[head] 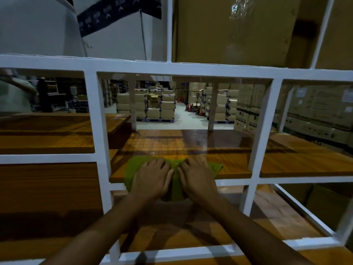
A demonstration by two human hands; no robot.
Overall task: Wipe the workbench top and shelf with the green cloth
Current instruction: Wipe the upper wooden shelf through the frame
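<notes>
A worker's left hand [152,180] and right hand [197,180] press side by side, fingers spread and gripping nothing, on the green cloth [134,166] at the front edge of the wooden shelf [233,163] inside a white frame [99,121], apparently to bear down evenly for a wiping stroke; the cloth's near end hangs over that edge. The palms cover most of the cloth, the worktop [191,232] below lies in shadow, partly behind the forearms, and the stacked boxes [164,108] beyond are blurred

green cloth [137,165] | rumpled, draped over front edge | wooden shelf [235,165] | glossy, white-framed
</notes>
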